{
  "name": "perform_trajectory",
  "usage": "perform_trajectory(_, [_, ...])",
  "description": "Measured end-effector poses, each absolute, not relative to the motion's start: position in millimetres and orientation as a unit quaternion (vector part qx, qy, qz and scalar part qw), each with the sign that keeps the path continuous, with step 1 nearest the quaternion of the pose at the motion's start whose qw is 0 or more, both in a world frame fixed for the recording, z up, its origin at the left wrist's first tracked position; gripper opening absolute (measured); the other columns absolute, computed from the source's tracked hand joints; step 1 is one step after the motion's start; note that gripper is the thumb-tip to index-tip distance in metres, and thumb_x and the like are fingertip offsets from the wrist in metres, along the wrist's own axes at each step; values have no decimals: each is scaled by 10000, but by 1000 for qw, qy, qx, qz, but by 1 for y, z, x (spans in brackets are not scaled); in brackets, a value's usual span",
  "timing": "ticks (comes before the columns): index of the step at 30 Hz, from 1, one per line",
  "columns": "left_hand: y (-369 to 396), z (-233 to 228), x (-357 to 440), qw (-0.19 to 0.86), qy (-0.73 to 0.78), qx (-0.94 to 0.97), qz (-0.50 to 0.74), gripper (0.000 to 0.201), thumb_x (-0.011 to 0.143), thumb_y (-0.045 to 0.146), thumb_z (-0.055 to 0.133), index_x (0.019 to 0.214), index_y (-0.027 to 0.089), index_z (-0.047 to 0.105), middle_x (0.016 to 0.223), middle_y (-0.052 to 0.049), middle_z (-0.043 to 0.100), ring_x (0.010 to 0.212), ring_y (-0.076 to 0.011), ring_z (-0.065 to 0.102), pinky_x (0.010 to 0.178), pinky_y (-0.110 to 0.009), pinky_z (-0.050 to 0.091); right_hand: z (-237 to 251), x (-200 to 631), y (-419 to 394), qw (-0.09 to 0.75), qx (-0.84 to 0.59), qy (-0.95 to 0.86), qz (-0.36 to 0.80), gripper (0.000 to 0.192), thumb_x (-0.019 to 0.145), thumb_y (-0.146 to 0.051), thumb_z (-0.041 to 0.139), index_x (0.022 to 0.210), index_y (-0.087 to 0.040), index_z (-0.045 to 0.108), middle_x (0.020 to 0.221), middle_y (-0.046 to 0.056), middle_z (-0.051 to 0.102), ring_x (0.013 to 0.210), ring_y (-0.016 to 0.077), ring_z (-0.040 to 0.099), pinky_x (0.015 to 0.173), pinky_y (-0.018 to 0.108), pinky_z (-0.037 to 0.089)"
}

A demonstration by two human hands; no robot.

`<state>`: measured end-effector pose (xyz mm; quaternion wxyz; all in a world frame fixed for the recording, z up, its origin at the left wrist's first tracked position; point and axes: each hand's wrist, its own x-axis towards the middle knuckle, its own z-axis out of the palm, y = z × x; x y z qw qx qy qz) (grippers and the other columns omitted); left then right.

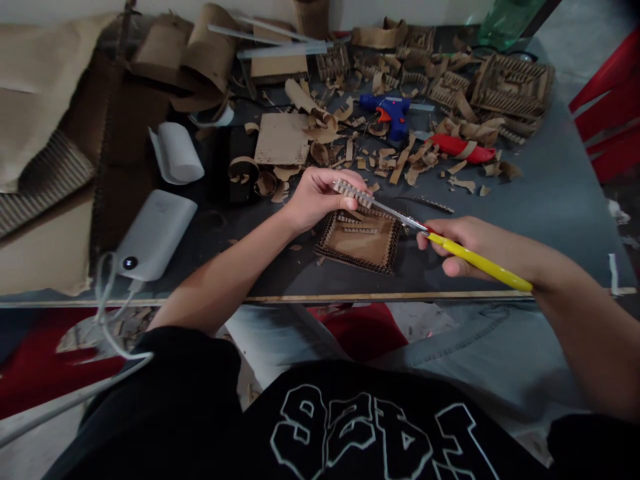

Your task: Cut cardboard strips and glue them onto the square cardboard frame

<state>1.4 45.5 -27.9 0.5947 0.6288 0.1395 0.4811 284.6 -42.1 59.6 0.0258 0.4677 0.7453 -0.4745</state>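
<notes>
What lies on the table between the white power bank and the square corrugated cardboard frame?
In the head view, only the left forearm crosses there, between white power bank and square cardboard frame; the dark table is otherwise bare.

Cardboard strip [353, 193], centre of frame, held in the left hand [315, 197]: matt brown corrugated cardboard, ribbed edge exposed. Cutter [450, 248], held in the right hand [463, 243]: glossy yellow plastic handle, bright bare metal blade. Cardboard tray [361, 243], below the strip: matt brown board, fluted rim, rough cut edges. Desk [550, 200]: smooth dark grey top, dull sheen, pale wooden front edge. Glue gun [387, 110], upper centre: glossy blue plastic, orange trigger. Power bank [155, 233], left: smooth white plastic, satin finish. Scraps [400, 160]: curled, matt brown cardboard and paper.
</notes>
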Motion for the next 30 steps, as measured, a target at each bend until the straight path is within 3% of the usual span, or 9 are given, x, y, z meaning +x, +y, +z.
perform_trajectory(6, [44, -25, 2, 571, 184, 637, 484, 370, 638, 549, 930, 861, 272, 828, 804, 25, 778, 755, -112, 741, 696, -243, 635, 58, 287, -43, 9, 458, 735, -501, 815, 734, -934, 549, 1057, -185, 575, 835, 10, 497, 675, 137, 413, 596, 314, 370])
perform_trajectory(13, [42, -22, 3, 567, 211, 640, 474, 404, 648, 571, 916, 861, 242, 817, 826, 19, 787, 774, -131, 757, 712, -268, 655, 59, 286, -41, 16, 454, 744, -491, 953, 656, -1047, 410, 1019, -180, 567, 819, 10, 463, 665, 145, 411, 592, 328, 365])
perform_trajectory(18, [41, -23, 5, 556, 220, 633, 492, 449, 629, 627, 902, 842, 242, 808, 782, 31, 770, 784, -132, 747, 724, -279, 645, 56, 286, -41, 8, 447, 745, -496, 953, 646, -1053, 406, 1007, -187, 569, 803, 3, 454, 669, 143, 396, 592, 324, 354])
perform_trajectory(30, [40, -23, 5, 542, 202, 644, 500, 380, 658, 558, 916, 854, 249, 813, 792, 28, 776, 754, -105, 723, 682, -234, 615, 59, 284, -40, 6, 450, 739, -500, 915, 665, -1033, 441, 989, -186, 564, 800, 1, 462, 670, 143, 399, 588, 322, 352])
